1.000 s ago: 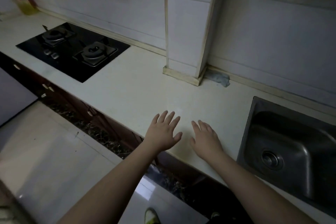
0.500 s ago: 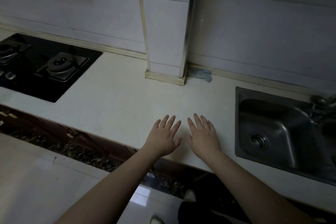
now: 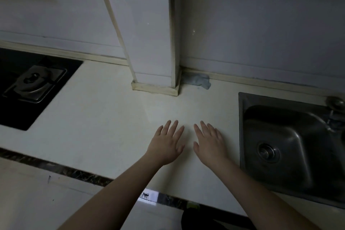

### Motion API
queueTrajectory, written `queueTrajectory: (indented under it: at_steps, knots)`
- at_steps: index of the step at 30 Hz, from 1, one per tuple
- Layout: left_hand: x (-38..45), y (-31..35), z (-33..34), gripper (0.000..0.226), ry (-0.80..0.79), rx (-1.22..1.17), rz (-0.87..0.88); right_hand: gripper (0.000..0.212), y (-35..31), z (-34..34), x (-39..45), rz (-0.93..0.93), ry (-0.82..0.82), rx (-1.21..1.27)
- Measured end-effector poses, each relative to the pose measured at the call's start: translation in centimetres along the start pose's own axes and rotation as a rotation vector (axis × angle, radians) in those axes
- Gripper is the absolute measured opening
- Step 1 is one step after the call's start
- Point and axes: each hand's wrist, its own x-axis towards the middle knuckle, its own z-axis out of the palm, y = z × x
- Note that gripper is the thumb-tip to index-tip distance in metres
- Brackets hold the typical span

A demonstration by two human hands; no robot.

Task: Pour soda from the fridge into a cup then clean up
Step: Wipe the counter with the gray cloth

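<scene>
Your left hand (image 3: pixel 166 145) and right hand (image 3: pixel 210 144), fingers spread, hold nothing low centre; no soda or cup shows, so everything remains.

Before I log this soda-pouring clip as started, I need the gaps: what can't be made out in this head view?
- Fridge, soda, cup: none in the frame.
- Faucet: cut off by the right edge above the sink.
- Stove: cut off by the left edge.
- Grey lump beside the pillar: too dim to identify.
- Left hand and right hand: palms face down, hidden.
</scene>
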Motion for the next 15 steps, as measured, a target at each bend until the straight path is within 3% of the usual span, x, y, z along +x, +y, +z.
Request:
queueTrajectory:
  at_steps: [15]
  knots:
    - [18.0, -0.9, -1.2, 0.060, -0.005, -0.066, 0.056, 0.063, 7.3, -1.5, 17.7, -0.012, 0.006, 0.085]
